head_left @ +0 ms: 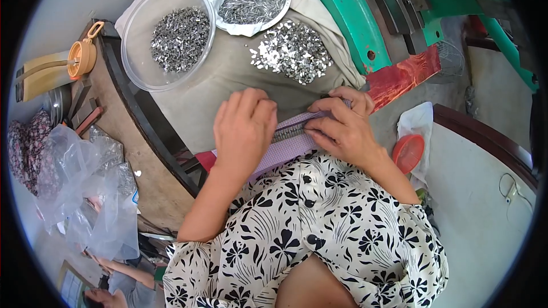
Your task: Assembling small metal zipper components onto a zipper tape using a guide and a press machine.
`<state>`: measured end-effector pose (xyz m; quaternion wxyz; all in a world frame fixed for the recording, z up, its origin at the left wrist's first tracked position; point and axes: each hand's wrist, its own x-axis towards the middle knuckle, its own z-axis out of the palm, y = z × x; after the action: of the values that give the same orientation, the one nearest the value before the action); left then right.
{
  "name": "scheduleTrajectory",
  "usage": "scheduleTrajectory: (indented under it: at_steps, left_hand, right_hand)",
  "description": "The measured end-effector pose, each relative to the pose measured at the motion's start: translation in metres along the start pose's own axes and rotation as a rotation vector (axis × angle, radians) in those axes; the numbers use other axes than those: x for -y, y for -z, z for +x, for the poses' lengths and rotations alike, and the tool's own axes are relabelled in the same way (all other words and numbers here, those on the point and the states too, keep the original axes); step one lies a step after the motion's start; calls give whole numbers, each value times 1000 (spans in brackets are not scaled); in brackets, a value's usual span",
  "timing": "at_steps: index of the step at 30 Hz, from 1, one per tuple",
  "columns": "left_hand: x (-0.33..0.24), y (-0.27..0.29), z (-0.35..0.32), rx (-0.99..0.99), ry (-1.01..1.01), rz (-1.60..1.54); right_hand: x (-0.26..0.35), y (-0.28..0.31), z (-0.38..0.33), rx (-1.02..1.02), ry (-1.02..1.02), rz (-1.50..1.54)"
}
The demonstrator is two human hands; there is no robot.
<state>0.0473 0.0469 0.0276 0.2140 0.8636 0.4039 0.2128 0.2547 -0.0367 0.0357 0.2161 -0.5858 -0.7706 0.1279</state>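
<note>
In front of my body lies a long narrow strip covered in purple-and-white checks [282, 153], with a row of small metal pieces [289, 132] along its middle. At its right part my right hand [342, 131] has its fingers curled over the strip, gripping it. My left hand [242, 131] is above the strip's left part, fingers bent and pressed together; what they hold, if anything, is hidden. Just beyond my hands, a loose pile of small shiny metal pieces [294, 54] rests on a grey-beige cloth [228, 74].
A clear round tub [134, 60] of small dark metal pieces and a paper-lined bowl [283, 8] of thin metal pins stand at the back. A green machine frame [342, 14] rises at far right. Plastic bags [117, 217] hang left; a red basket [407, 154] is at right. Another person [128, 288] is at lower left.
</note>
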Motion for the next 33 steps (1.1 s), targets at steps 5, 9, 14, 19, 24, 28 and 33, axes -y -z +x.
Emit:
scheduleTrajectory:
  at_steps: [5, 9, 14, 19, 24, 28, 33]
  left_hand:
    - [8, 1, 11, 46, 37, -45]
    - [13, 2, 14, 77, 33, -104]
    - [14, 1, 15, 95, -21, -83]
    - [3, 2, 5, 61, 5, -116]
    - [-18, -1, -17, 97, -14, -190]
    - [-22, -15, -22, 72, -52, -184]
    - [-22, -19, -20, 66, -60, -148]
  right_hand:
    - [-10, 13, -4, -51, -34, -14]
    - [-16, 18, -4, -84, -71, -78]
    - [-17, 11, -1, -25, -61, -72]
    - [-17, 3, 6, -10, -33, -100]
    - [-20, 6, 9, 16, -9, -66]
    - [-18, 14, 4, 38, 32, 8]
    - [-15, 10, -2, 88, 86, -42]
